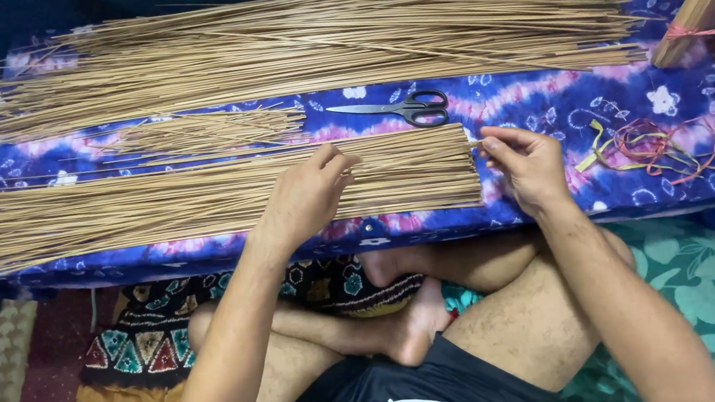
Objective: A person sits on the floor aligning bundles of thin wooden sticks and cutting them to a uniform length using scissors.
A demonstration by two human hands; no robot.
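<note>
Right now the left hand (306, 199) lies fingers-down on the near bundle of thin sticks (202, 202), while the right hand (531, 164) pinches that bundle's squared-off ends. Beyond the hands lie black scissors (405, 109), a small loose pile (205, 132) and a much bigger heap (318, 41) with ragged ends, seemingly unsorted; coloured bands (663, 144) wait right of the right hand.

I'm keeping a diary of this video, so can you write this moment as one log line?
left hand: on near stick bundle | right hand: pinching stick ends | scissors: lying untouched
</note>
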